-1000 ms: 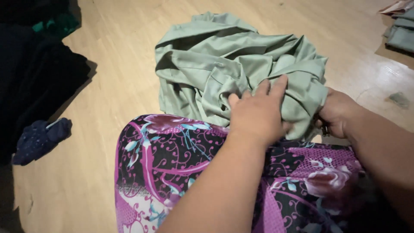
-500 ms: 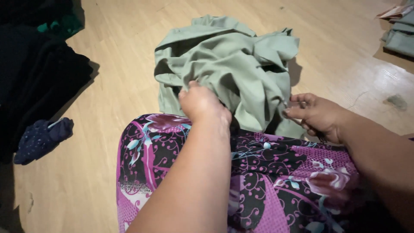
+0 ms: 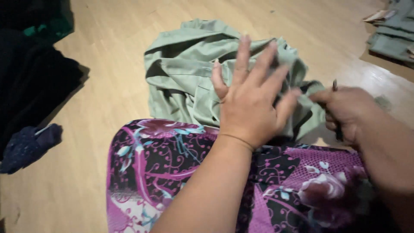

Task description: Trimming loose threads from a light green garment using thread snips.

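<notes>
Pale wooden plank floor point(image 3: 108, 86) fills most of the view, with a heap of black cloth point(image 3: 34, 82) at far left and folded grey-green garments point(image 3: 394, 36) at top right. Magenta-and-black floral fabric point(image 3: 172, 172) covers the person's lap at the bottom. Just beyond the lap lies the crumpled sage-green cotton garment point(image 3: 185, 73), bunched on the floor, its long side running roughly left to right, its right end toward the right hand. Left hand point(image 3: 252, 99) hovers over the garment's middle, fingers spread wide and flat, gripping nothing; cannot tell if the palm touches the cloth. Right hand point(image 3: 345, 112) is closed, pinching the garment's right edge, a thin dark strip showing at the fingers, so it is the hand actually holding cloth. Small dark blue dotted cloth bundle point(image 3: 28, 144) sits well apart at left, beside the black heap.
</notes>
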